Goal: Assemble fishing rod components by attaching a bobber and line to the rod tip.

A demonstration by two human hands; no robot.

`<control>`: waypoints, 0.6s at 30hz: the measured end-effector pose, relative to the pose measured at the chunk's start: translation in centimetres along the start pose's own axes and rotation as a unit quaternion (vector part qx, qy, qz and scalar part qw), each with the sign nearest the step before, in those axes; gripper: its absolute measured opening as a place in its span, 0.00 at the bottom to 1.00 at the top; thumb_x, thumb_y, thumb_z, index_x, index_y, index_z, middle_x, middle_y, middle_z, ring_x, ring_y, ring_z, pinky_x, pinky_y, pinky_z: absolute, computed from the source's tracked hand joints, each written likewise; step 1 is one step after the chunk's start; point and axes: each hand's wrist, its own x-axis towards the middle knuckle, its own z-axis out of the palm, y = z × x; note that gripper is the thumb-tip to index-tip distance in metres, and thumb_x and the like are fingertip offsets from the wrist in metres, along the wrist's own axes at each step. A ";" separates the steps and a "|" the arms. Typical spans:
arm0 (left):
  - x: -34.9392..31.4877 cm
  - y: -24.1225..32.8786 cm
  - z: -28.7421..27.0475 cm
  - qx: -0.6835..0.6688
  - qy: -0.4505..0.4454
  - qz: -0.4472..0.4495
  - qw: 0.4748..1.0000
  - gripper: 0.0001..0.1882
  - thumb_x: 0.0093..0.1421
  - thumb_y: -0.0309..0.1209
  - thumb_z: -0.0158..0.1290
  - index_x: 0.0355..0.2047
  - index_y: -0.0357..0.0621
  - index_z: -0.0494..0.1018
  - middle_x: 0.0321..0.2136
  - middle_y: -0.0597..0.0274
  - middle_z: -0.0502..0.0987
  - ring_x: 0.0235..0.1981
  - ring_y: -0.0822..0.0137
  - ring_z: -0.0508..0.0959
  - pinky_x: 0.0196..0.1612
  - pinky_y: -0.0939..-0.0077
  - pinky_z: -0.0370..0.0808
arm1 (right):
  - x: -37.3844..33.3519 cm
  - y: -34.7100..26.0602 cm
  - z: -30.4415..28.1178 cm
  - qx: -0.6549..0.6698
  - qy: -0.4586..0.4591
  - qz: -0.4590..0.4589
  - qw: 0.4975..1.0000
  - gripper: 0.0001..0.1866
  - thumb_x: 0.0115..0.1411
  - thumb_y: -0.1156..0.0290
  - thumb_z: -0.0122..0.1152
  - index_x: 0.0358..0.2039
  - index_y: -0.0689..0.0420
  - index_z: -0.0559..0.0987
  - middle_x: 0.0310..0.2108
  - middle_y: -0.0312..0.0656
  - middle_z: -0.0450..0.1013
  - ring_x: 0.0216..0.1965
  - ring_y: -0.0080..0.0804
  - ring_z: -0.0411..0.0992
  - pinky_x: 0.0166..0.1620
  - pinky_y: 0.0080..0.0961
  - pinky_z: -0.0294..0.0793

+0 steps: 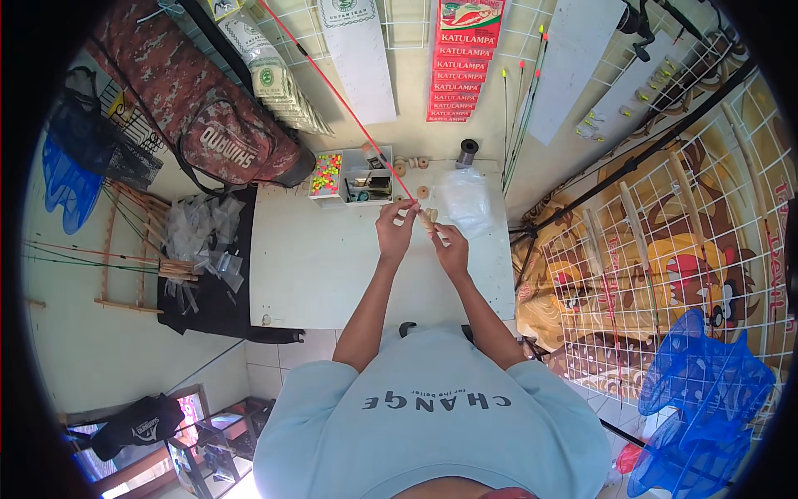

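Note:
A thin red fishing rod (341, 96) slants across the far side of the white table, its tip end running out past the upper edge of view. Its short pale handle (426, 221) lies between my two hands. With closed fingertips, my left hand (396, 227) pinches the red shaft just above the handle. My right hand (450, 251) has its fingers closed around the handle's lower part. Beyond my hands, several small wooden spools (422, 192) stand close together. Clear plastic bags (465, 202) lie to their right.
A white divided box (328, 200) with colourful beads and small parts sits at the table's back. Near the wall stands a dark line spool (468, 152). A camouflage rod bag (220, 137) leans at left, a wire rack (657, 274) at right, with blue nets (698, 399) below.

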 end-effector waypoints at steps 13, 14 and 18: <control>-0.8 -0.4 -0.9 0.036 -0.023 -0.007 0.999 0.07 0.52 0.30 0.63 0.32 0.45 0.80 0.31 0.63 0.80 0.34 0.71 0.75 0.32 0.78 0.72 | -0.6 0.0 0.3 -0.010 -0.043 0.041 0.998 0.14 0.52 0.72 0.65 0.41 0.53 0.79 0.39 0.38 0.76 0.40 0.35 0.72 0.38 0.29 0.73; -0.7 -0.5 -1.0 0.034 -0.024 -0.007 0.999 0.07 0.52 0.30 0.63 0.32 0.45 0.80 0.31 0.63 0.80 0.34 0.71 0.75 0.32 0.78 0.72 | -0.5 -0.4 0.2 -0.012 -0.042 0.042 0.998 0.14 0.52 0.72 0.65 0.41 0.53 0.79 0.39 0.38 0.76 0.40 0.35 0.72 0.38 0.29 0.73; -0.4 -0.6 -1.5 0.045 -0.048 0.006 0.998 0.08 0.52 0.30 0.62 0.34 0.47 0.80 0.31 0.65 0.80 0.35 0.71 0.74 0.32 0.77 0.72 | 0.6 -3.1 -0.6 0.000 -0.010 -0.026 1.000 0.15 0.54 0.74 0.61 0.43 0.50 0.79 0.41 0.38 0.74 0.42 0.34 0.69 0.40 0.27 0.71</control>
